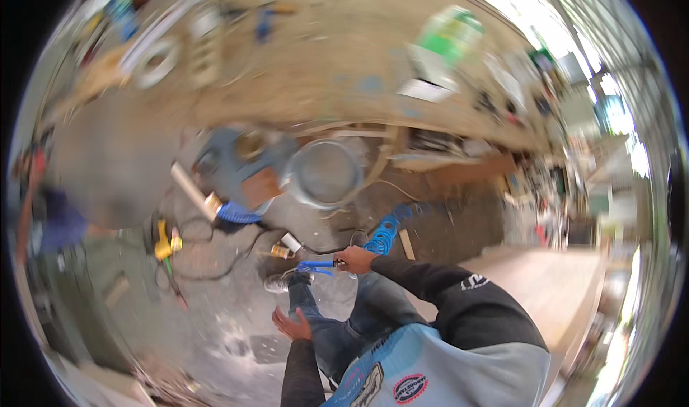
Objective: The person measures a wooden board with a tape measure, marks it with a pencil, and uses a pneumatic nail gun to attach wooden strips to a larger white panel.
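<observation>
My right hand is closed around the black-ended grip of a blue air blow gun, whose nozzle end points left above my shoe. A coiled blue air hose runs up from behind that hand toward the workbench. Lower down and to the left, my left hand hangs beside my leg with its fingers apart and nothing in it. On the floor ahead of the blow gun lie a small white-and-yellow can and a white cylinder. Motion blurs much of the picture.
A long wooden workbench spans the far side, carrying a tape roll and a green-and-clear plastic package. Below stands a round grey bucket. A yellow power tool and black cords lie at left. A pale board is at right.
</observation>
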Demonstrator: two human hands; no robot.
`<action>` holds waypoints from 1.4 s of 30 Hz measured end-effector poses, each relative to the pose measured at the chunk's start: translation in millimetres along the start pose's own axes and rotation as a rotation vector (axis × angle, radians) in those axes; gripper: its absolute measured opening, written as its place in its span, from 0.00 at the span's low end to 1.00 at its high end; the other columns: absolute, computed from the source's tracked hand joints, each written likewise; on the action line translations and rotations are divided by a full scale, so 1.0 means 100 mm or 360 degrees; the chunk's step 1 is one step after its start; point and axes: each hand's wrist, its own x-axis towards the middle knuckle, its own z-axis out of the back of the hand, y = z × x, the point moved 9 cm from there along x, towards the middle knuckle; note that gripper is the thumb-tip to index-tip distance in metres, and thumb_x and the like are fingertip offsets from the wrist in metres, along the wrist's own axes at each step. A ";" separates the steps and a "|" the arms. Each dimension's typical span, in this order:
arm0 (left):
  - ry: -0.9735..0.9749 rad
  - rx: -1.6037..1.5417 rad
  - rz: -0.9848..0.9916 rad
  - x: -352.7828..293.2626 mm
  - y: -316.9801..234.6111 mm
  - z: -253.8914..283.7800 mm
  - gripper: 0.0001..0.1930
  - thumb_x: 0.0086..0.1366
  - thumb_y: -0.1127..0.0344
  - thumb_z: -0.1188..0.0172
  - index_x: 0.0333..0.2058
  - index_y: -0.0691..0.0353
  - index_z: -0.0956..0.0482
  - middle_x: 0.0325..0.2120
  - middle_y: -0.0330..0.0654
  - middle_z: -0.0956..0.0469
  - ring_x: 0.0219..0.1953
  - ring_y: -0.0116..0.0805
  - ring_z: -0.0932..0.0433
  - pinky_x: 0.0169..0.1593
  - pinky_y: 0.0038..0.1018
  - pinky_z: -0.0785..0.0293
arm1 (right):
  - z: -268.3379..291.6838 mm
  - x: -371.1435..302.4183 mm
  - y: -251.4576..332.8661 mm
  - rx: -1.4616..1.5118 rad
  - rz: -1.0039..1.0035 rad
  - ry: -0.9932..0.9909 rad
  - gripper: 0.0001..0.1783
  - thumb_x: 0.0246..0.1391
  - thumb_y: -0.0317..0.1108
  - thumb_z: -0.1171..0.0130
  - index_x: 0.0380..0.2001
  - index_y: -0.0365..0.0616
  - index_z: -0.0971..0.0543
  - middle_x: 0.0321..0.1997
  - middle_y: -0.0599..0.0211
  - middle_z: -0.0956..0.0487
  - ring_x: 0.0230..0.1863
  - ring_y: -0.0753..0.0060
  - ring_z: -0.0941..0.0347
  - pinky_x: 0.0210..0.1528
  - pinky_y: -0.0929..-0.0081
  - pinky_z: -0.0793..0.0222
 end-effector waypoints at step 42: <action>0.1731 0.0430 -0.3792 -4.15 -9.51 -2.29 0.15 0.58 0.59 0.31 0.42 0.58 0.18 0.26 0.36 0.24 0.28 0.36 0.23 0.33 0.32 0.33 | 3.73 -6.83 -2.00 0.1047 -0.0179 -0.2432 0.13 0.63 0.38 0.39 0.40 0.38 0.21 0.28 0.51 0.17 0.26 0.52 0.19 0.29 0.66 0.26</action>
